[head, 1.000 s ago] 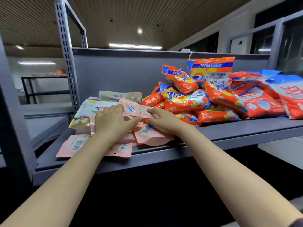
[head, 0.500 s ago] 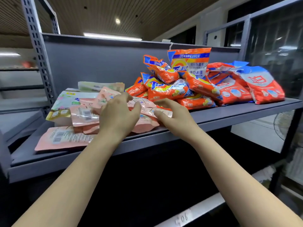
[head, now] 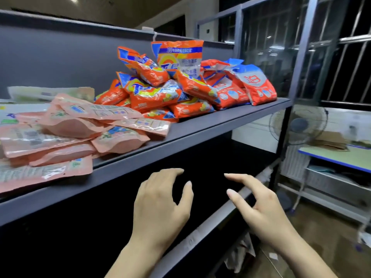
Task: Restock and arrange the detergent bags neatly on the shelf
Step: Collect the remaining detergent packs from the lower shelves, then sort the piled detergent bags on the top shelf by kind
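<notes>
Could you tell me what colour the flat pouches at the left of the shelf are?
Pale pink pouches, seen in the head view.

Two bare forearms are extended forward and upward from the lower edge of the view. The left hand [head: 160, 205] is seen from the back, fingers loosely curled forward at the top, thumb held out to the right and apart from the fingers. Nothing is held in it. The right hand [head: 261, 205] is raised to about the same height, just beside the left, with a gap kept between them. Its index finger is stretched toward the left, the thumb is extended below it, and the remaining fingers are bent inward toward the palm. Nothing is pinched or gripped. Both wrists are held nearly straight.
</notes>
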A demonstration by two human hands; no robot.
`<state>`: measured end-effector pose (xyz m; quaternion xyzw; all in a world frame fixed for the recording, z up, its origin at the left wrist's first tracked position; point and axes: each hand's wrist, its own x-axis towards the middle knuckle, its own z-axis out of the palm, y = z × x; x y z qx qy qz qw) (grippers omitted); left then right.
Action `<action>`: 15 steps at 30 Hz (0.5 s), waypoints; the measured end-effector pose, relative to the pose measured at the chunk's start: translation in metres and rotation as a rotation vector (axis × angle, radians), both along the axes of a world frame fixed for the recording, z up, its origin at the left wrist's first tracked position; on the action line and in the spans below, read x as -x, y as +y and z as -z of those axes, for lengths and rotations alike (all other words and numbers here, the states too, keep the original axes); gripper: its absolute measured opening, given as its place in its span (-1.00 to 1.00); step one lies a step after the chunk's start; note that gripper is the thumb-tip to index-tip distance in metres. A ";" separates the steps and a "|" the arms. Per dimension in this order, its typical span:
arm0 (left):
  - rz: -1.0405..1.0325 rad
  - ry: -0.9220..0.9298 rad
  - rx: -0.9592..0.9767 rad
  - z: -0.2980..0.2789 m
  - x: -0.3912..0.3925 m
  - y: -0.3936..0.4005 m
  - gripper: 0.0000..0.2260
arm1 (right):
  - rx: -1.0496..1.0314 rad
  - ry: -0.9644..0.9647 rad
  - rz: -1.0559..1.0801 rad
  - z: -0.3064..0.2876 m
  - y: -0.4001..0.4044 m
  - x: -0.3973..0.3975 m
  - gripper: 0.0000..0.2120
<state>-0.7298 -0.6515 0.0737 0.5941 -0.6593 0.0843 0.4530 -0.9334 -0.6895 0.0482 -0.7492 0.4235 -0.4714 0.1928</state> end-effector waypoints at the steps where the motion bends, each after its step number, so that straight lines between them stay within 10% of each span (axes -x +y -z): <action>1: 0.012 0.018 -0.046 0.009 0.003 -0.003 -0.67 | -0.023 -0.005 0.030 0.008 0.005 0.007 -0.70; 15: 0.148 0.130 -0.344 0.068 0.097 -0.042 -0.77 | -0.210 0.054 0.267 0.060 0.001 0.111 -0.72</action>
